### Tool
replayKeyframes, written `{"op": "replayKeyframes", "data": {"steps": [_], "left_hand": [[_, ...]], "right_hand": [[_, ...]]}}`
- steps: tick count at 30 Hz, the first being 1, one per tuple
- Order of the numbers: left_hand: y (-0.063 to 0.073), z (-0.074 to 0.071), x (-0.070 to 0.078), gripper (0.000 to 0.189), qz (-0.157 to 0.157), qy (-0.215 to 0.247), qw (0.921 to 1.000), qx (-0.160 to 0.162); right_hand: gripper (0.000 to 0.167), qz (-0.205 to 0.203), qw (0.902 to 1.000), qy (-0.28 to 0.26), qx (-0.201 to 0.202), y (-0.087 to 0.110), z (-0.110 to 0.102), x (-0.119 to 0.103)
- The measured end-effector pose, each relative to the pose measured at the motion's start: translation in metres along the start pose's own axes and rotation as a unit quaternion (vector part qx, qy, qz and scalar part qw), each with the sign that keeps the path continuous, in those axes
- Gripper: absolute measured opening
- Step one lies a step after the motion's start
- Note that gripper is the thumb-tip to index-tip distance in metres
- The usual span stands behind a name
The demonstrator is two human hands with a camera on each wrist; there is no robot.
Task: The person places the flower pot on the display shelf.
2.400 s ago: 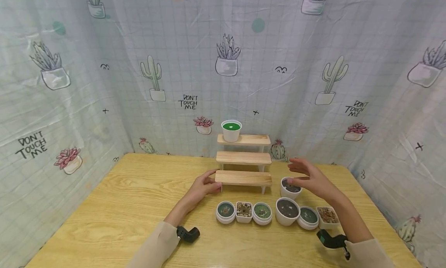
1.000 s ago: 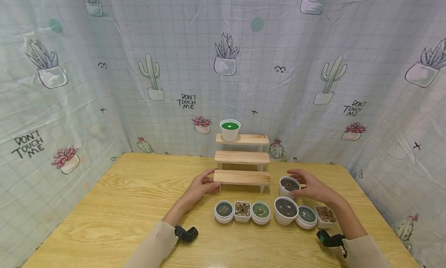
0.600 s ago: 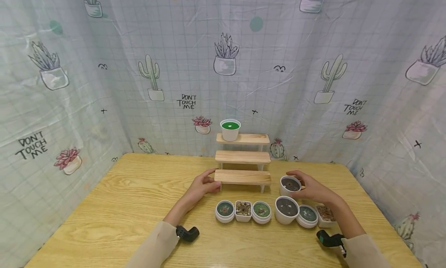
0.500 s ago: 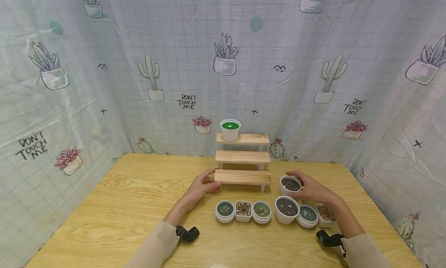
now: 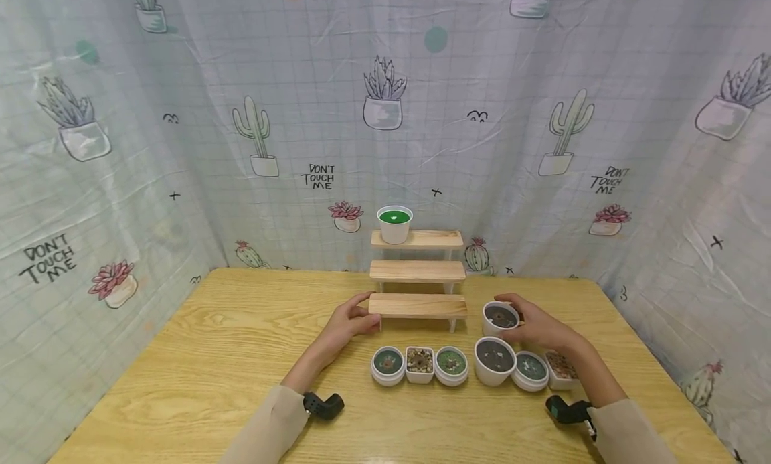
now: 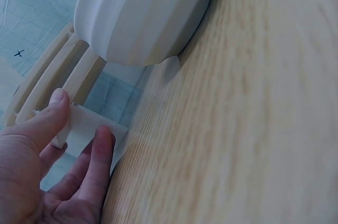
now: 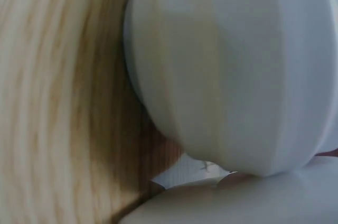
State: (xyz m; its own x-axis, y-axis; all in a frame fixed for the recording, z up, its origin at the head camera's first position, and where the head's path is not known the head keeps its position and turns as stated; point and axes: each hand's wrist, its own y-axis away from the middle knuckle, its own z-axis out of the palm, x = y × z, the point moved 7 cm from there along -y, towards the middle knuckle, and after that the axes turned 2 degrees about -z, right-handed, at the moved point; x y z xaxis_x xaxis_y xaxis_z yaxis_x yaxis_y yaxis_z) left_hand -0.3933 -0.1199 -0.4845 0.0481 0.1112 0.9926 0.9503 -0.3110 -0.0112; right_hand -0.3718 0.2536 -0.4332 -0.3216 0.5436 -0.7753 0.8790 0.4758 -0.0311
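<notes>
My left hand [image 5: 349, 325] holds the left end of a three-tier wooden display stand [image 5: 415, 306] with white legs. In the left wrist view its thumb lies on the lowest board and its fingers reach around the white end piece [image 6: 87, 129]. Right of the stand, my right hand [image 5: 538, 325] grips a round white pot [image 5: 491, 328] with a dark top, thumb on the near side and fingers on the far side. Just in front stands another white pot [image 5: 495, 375], also dark-topped. A white pot with a green top [image 5: 395, 232] sits on the left of the top board.
In front of the stand are a round pot [image 5: 388, 378], a square pebble pot [image 5: 419, 376] and a green-topped pot [image 5: 451, 378]. A low round pot [image 5: 530, 381] and a square pot with brown pebbles [image 5: 562, 379] lie near my right wrist. A printed curtain [image 5: 289, 82] surrounds the table [image 5: 229, 357].
My right hand has come down from above the back white pot and closed around it. The left hand has stayed at the stand, and the head view has shifted slightly.
</notes>
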Motion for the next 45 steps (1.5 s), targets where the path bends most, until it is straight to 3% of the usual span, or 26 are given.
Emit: {"op": "replayKeyframes", "data": {"steps": [15, 24, 45], "left_hand": [[-0.0024, -0.0006, -0.0038, 0.075, 0.002, -0.001, 1.0000, 0.004], [-0.0024, -0.0005, -0.0050, 0.076, 0.000, -0.006, 1.0000, 0.003], [0.0001, 0.0001, -0.0007, 0.076, -0.002, -0.009, 0.9999, 0.008]], "right_hand": [[0.075, -0.026, 0.9995, -0.018, 0.007, -0.0027, -0.0003, 0.0059], [0.071, -0.013, 0.9998, -0.001, 0.014, -0.0032, -0.0001, 0.0079], [0.071, -0.002, 0.9997, -0.024, 0.009, -0.0015, -0.0018, 0.0099]]}}
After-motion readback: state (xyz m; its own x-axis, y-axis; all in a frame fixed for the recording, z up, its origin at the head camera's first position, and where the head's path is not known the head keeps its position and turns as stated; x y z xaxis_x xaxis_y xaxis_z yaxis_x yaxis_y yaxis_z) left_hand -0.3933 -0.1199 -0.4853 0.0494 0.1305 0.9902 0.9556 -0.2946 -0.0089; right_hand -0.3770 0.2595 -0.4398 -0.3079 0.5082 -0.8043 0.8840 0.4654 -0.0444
